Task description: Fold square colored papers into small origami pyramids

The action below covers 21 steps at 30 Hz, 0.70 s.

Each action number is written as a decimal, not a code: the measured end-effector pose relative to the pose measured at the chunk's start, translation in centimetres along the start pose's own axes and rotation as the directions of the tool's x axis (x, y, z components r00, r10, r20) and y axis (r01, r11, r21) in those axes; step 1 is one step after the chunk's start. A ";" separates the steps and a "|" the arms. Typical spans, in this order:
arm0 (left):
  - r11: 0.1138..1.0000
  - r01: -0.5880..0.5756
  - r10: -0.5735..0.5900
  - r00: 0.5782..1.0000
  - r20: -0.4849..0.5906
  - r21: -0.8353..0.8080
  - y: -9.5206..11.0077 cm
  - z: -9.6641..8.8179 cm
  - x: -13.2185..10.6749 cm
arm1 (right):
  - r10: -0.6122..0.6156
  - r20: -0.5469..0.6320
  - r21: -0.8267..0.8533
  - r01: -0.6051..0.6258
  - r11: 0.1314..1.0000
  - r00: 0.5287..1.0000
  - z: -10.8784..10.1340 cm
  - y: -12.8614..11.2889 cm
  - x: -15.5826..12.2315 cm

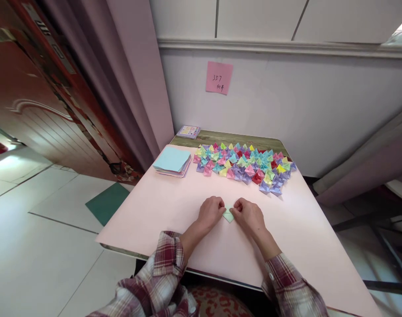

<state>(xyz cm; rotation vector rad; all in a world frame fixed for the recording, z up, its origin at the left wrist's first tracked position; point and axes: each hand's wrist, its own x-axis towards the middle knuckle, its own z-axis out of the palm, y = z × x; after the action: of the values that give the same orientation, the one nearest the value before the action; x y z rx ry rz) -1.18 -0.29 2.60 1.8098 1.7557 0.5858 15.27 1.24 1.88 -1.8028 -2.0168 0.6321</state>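
A small piece of light green folded paper (228, 215) is held over the middle of the pink-covered table (174, 211), its lower corner pointing towards me. My left hand (212, 211) pinches its left side between thumb and fingers. On the opposite side, my right hand (250, 215) grips the paper's right edge in the same way. Part of the paper is hidden behind my fingertips. Beyond my hands lie many small folded paper pieces (240, 163) in several colours, crowded together.
A stack of square paper (173, 159), light blue on top, sits at the table's left side. Behind it is a printed packet (188, 131) near the wall. A pink note (219, 78) is stuck to the wall. A dark green sheet (108, 202) lies on the floor at left.
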 end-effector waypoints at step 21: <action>0.994 -0.109 0.105 0.984 -0.144 -0.021 0.5 1.5 -2.7 | 0.070 -0.117 0.053 -0.064 0.997 0.991 -0.3 -1.4 -2.9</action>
<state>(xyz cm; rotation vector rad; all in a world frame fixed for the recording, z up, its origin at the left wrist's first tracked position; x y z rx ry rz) 0.07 -3.10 1.97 1.8924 1.7402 0.7973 14.57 -1.71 2.99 -1.8409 -1.8551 0.5746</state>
